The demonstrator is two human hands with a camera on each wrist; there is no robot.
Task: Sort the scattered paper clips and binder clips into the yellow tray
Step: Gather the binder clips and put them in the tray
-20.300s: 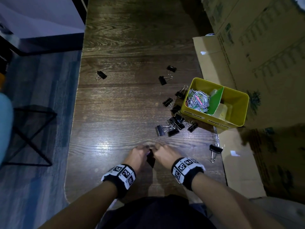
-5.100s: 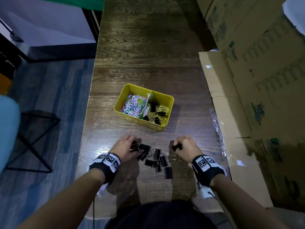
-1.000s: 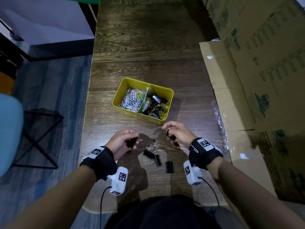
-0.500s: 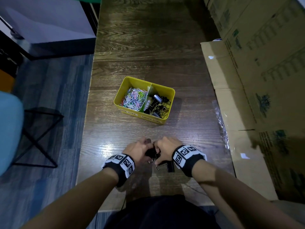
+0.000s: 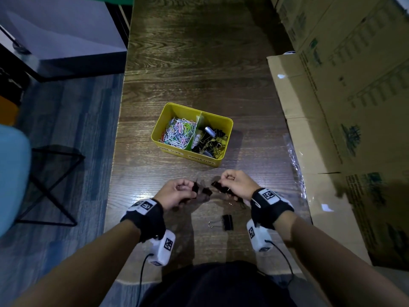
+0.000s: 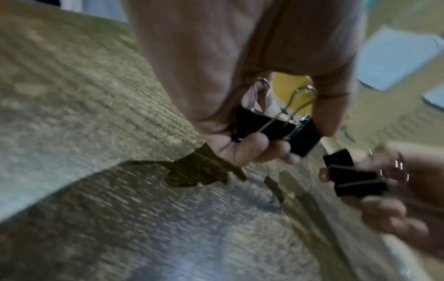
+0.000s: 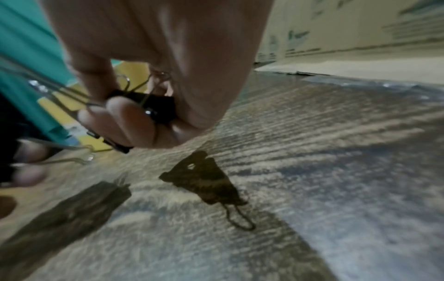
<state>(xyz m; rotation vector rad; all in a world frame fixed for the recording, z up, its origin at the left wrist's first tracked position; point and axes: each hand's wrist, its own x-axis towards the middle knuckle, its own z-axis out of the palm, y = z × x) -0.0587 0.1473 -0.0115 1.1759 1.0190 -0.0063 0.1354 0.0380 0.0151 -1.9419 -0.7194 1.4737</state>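
Your left hand [image 5: 177, 192] and right hand [image 5: 235, 183] each grip black binder clips, lifted off the tabletop [image 5: 199, 63] for dropping into the yellow tray [image 5: 229, 127] ahead. One binder clip [image 5: 227, 222] lies behind.

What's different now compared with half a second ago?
Both hands have lifted off the table and parted. The left hand and the right hand each grip black binder clips. One binder clip stays on the table; the yellow tray has not moved.
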